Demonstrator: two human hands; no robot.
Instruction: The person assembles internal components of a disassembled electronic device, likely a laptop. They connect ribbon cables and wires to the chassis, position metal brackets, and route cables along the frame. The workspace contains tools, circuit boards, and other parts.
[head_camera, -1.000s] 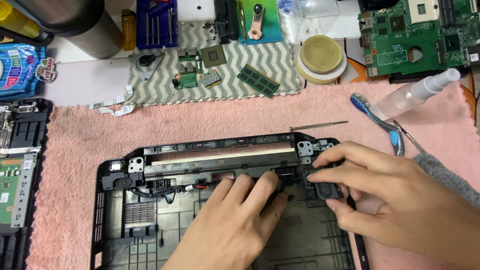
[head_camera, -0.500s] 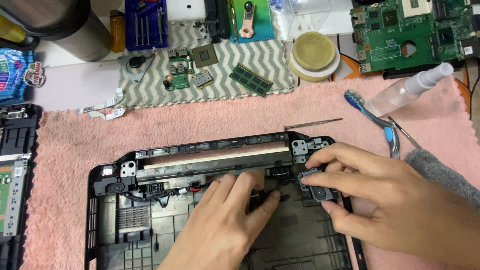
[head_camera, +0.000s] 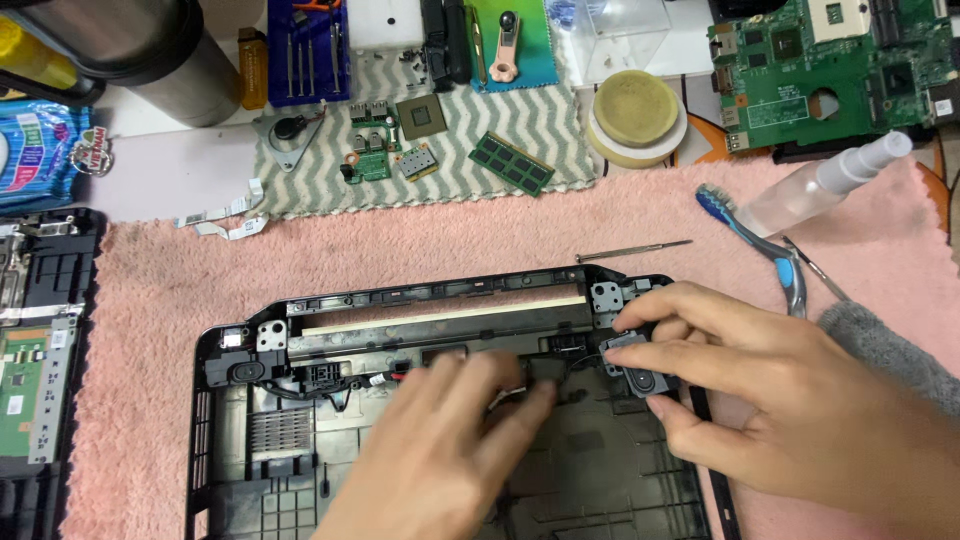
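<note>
Right hand (head_camera: 790, 410) enters from the lower right, wrist angled toward the frame centre, thumb and first fingers pinched on a small black oval speaker module (head_camera: 640, 365) at the upper right corner of the black plastic laptop base shell (head_camera: 250, 460). The module sits just inside the shell's right hinge area, partly covered by the fingers; a thin dark cable runs from it along the shell's upper channel.

Left hand (head_camera: 450, 450) enters from the bottom centre, palm down and blurred, fingers extended toward the middle of the upper channel. Its fingertips (head_camera: 535, 395) rest at or just above a dark component there; whether they grip anything cannot be told.

The shell lies flat on a pink fleecy cloth (head_camera: 400, 250), open side up, showing ribbed moulding, a vent grid at the lower left and a second speaker (head_camera: 240, 370) at the left corner.

Near the shell: a thin metal screwdriver (head_camera: 632, 251) just above its top edge, a blue-handled toothbrush (head_camera: 755, 245) and a clear spray bottle (head_camera: 825, 185) to the upper right, a green circuit board (head_camera: 830, 70) beyond
</note>
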